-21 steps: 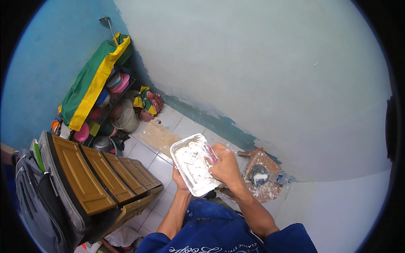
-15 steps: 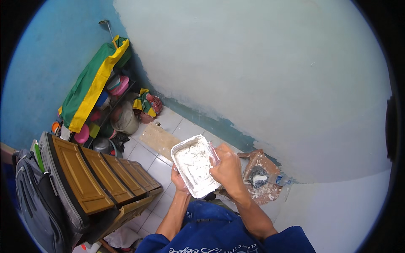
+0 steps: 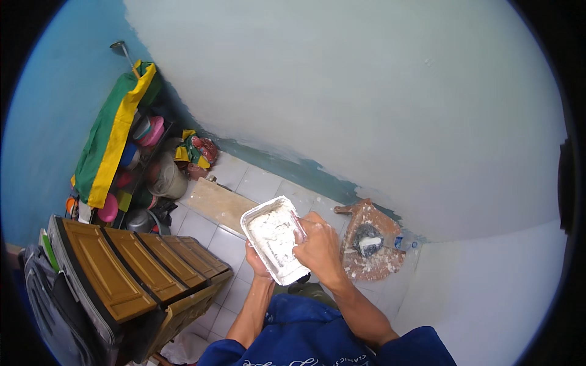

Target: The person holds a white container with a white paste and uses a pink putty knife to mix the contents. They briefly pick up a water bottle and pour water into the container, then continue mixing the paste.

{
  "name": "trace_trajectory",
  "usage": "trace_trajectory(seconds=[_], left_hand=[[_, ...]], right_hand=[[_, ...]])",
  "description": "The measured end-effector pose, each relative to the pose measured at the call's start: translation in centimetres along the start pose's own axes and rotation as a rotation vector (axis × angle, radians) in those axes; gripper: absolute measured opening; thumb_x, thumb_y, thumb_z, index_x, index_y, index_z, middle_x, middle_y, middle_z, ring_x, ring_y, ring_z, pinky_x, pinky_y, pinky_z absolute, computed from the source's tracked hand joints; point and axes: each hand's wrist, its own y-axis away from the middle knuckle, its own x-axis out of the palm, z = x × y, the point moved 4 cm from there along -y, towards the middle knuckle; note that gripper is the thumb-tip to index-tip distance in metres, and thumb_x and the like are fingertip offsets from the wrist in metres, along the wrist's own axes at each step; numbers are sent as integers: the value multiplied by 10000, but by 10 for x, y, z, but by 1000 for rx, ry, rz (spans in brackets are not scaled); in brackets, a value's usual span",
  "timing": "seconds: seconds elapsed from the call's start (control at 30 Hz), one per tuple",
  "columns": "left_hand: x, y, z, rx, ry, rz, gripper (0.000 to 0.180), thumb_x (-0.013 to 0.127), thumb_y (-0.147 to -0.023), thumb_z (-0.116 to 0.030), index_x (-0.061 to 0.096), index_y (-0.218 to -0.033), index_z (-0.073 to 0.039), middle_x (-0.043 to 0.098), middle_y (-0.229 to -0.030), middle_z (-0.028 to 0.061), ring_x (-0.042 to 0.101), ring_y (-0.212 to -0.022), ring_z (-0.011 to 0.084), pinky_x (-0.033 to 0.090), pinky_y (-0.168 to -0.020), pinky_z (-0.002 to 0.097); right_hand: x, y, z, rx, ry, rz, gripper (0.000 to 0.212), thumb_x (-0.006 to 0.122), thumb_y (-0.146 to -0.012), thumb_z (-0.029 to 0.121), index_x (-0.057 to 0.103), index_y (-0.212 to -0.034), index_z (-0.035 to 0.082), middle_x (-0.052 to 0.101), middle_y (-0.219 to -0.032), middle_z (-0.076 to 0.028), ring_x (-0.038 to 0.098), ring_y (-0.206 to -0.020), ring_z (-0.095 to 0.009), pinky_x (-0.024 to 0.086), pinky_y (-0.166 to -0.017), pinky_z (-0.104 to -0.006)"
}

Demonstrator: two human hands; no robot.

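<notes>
A white rectangular tray (image 3: pixel 248 230) with rounded corners is held up in front of my body, tilted, with thick white paste (image 3: pixel 278 235) spread over its inside. My left hand (image 3: pixel 257 263) grips the tray from its left side and underneath; most of its fingers are hidden behind it. My right hand (image 3: pixel 318 243) is closed at the tray's right edge, its thumb side over the paste. Whatever lies within its curled fingers is hidden. Below and right, a reddish-brown board (image 3: pixel 366 262) smeared with white lies on the floor, bearing a dark bowl-like item (image 3: pixel 368 240).
A wooden drawer cabinet (image 3: pixel 140 262) stands at left, a grey bag (image 3: pixel 52 299) beside it. Behind are a rack with a green-yellow cover (image 3: pixel 110 134), a bucket (image 3: pixel 168 177) and a flat plank (image 3: pixel 220 204). A partly whitened wall (image 3: pixel 342 91) rises ahead; a clear bottle (image 3: pixel 406 244) lies near its foot.
The view has shifted, so the rack and wall sit farther left. The tray has moved slightly left in the picture, still between both hands, and my right hand has dropped a little.
</notes>
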Motion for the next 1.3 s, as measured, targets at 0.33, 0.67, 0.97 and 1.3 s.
trace_trajectory(seconds=[0.33, 0.67, 0.97, 1.3], left_hand=[[-10, -3, 59, -147, -164, -8, 658, 299, -1015, -461, 439, -1431, 29, 566, -1368, 209, 604, -1211, 325, 510, -1020, 442], [-19, -4, 92, -206, -233, -1, 640, 299, -1039, -496, 454, -1426, -10, 587, -1335, 170, 608, -1186, 290, 499, -1024, 426], [-10, -9, 99, -220, -212, -47, 631, 305, -1046, -506, 449, -1431, -27, 595, -1323, 160, 624, -1159, 286, 522, -994, 426], [-4, -13, 81, -227, -251, -9, 681, 286, -1045, -545, 412, -1463, -23, 554, -1383, 173, 590, -1218, 300, 507, -1020, 426]], right_hand=[[-20, 14, -79, 133, -108, -68, 108, 681, -764, 50, 688, -847, -20, 655, -861, -195, 630, -758, -436, 480, -682, -490], [-15, 24, -115, 196, -276, -80, 113, 717, -776, 48, 694, -863, -20, 663, -843, -199, 635, -771, -433, 483, -684, -472], [-14, 14, -123, 184, -224, 66, 134, 720, -774, 49, 698, -875, -36, 676, -854, -210, 652, -764, -413, 494, -689, -436], [-7, -4, -146, 405, -596, 410, 152, 702, -788, 72, 739, -917, 1, 699, -742, -214, 675, -638, -247, 505, -628, -394]])
